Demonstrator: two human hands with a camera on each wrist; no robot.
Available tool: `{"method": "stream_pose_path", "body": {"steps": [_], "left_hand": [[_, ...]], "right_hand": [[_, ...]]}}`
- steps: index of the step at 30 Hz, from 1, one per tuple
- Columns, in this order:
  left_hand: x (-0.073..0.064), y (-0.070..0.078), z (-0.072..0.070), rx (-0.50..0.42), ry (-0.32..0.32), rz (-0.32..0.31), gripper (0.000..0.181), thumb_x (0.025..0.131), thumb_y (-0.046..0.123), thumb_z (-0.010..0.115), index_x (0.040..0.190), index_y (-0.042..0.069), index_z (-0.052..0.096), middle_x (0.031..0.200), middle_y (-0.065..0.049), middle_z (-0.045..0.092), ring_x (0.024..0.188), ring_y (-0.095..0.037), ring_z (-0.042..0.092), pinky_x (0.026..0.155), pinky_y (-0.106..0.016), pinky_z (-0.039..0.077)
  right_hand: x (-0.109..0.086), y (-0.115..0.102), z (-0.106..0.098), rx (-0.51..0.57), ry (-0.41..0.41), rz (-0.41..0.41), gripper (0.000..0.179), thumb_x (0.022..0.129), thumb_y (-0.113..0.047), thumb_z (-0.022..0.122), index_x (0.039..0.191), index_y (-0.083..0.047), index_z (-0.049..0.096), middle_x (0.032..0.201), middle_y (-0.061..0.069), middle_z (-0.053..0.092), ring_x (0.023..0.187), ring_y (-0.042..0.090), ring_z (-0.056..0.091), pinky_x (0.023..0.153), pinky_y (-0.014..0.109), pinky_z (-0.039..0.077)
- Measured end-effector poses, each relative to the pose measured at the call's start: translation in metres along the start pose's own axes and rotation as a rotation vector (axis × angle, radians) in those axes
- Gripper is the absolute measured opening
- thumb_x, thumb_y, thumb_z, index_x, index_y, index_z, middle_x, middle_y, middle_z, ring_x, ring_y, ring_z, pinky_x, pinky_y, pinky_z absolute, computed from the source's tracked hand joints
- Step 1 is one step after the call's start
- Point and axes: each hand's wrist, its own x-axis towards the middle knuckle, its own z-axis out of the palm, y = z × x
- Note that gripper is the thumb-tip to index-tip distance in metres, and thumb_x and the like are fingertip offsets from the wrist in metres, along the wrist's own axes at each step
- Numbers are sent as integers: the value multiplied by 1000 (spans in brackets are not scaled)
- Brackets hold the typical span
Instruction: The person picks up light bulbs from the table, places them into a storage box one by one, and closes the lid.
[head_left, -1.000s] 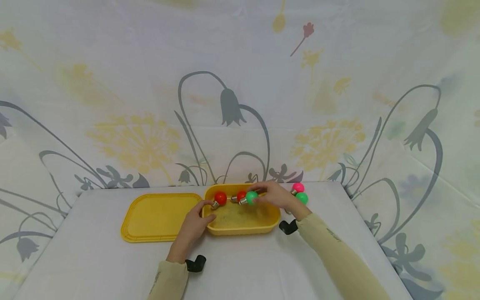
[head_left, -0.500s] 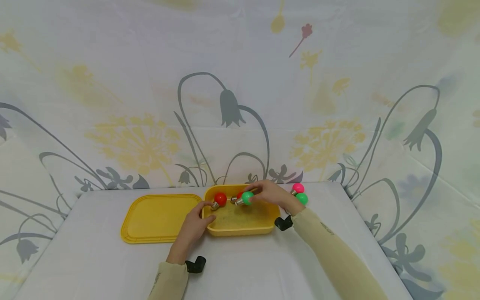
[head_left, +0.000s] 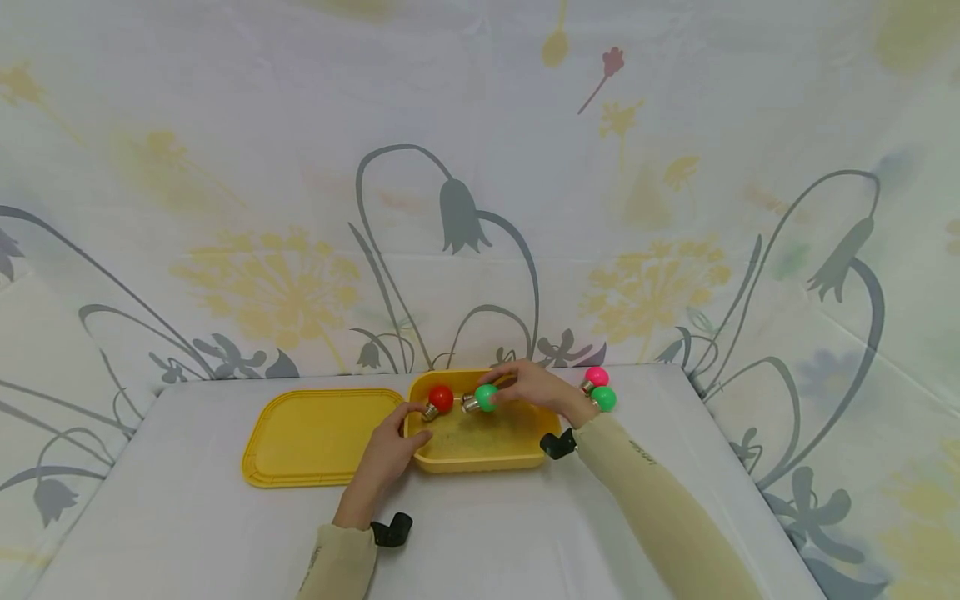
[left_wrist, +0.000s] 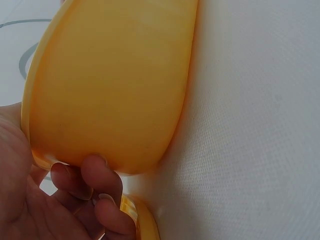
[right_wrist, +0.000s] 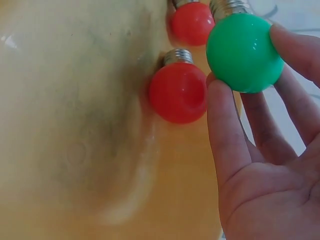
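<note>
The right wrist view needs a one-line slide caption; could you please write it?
Right hand pinches a green bulb near two red bulbs lying in a yellow container.

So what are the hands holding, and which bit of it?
The right hand pinches a green bulb by its round part, not the metal end. The left hand grips the yellow tub by its left rim.

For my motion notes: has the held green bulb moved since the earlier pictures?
Yes: in the head view, the held green bulb moved left across the yellow container, toward the left hand.
</note>
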Motion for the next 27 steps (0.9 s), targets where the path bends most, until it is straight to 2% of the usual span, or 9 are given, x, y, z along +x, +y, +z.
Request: {"method": "stream_pose_path", "body": {"steps": [8, 16, 27], "left_hand": [[-1, 1, 0, 14, 13, -10, 37, 92, 19, 70, 127, 15, 61, 145, -20, 49, 134, -39, 44, 111, -55, 34], [-2, 2, 1, 8, 10, -21, 38, 92, 18, 70, 129, 15, 61, 146, -21, 48, 136, -39, 42, 111, -55, 34], [0, 1, 1, 13, 6, -6, 36, 93, 18, 69, 128, 16, 61, 145, -21, 49, 135, -39, 43, 111, -55, 34]], "right_hand": [[8, 6, 2, 26, -42, -37, 35, 89, -14, 72, 123, -6, 70, 123, 4, 66, 105, 21, 57, 94, 33, 49], [14, 7, 7, 92, -97, -68, 37, 91, -13, 70, 125, 0, 67, 121, 7, 65, 106, 23, 58, 93, 32, 52], [16, 5, 15, 117, -123, -33, 30, 90, -10, 72, 120, -6, 71, 120, 6, 62, 107, 23, 60, 93, 34, 54]]}}
